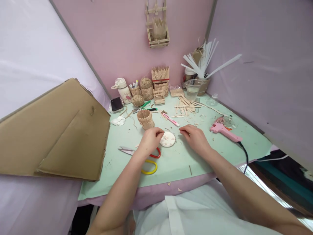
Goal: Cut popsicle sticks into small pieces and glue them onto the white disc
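My left hand (pixel 150 139) rests on the green table with its fingers curled into a pinch at the left rim of a small round white dish (pixel 167 139) that holds wood bits. My right hand (pixel 194 137) lies just right of the dish, fingers curled and pinched at its tip. What either pinch holds is too small to make out. A small cup built of wooden sticks (pixel 145 119) stands just behind my left hand. Scissors with red and yellow handles (pixel 146 159) lie under my left wrist.
A pink glue gun (pixel 223 131) with a black cord lies to the right. A pink cutter (pixel 171 120), loose wooden sticks (pixel 186 104), a water cup (pixel 192 89), twine balls, stick boxes and a phone (pixel 116 104) crowd the back. A large cardboard sheet (pixel 53 130) leans at left.
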Demonstrator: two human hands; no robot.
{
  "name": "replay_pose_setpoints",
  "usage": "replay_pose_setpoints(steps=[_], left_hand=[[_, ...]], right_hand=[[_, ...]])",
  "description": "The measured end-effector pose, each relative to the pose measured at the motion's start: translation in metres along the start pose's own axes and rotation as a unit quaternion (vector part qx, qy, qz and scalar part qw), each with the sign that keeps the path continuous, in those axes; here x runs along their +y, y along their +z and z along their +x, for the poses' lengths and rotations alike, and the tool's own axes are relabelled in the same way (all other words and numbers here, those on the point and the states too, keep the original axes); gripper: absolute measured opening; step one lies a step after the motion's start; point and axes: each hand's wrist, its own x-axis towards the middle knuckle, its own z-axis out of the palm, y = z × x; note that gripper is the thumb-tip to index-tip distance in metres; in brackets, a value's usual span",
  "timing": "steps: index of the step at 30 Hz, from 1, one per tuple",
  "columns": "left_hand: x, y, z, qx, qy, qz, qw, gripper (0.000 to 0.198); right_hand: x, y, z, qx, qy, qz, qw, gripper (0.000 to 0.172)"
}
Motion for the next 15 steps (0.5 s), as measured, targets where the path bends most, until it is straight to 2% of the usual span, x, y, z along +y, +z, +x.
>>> replay_pose_setpoints(steps=[3, 6, 10, 15], left_hand=[[-0.009, 0.009, 0.009, 0.005, 0.038, 0.103, 0.994, 0.023], [-0.017, 0.018, 0.011, -0.012, 0.077, 0.174, 0.982, 0.022], [-0.024, 0.025, 0.012, -0.029, 0.119, 0.21, 0.97, 0.021], [-0.025, 0.028, 0.013, -0.026, 0.124, 0.227, 0.966, 0.023]], right_hand=[[0.011, 0.006, 0.003, -0.02, 0.002, -0.025, 0.999, 0.02], [0.008, 0.008, 0.003, -0.023, 0.007, -0.05, 0.998, 0.022], [-0.008, 0.008, 0.01, -0.045, -0.003, -0.067, 0.997, 0.022], [-0.025, 0.017, 0.024, -0.111, -0.042, -0.085, 0.989, 0.02]])
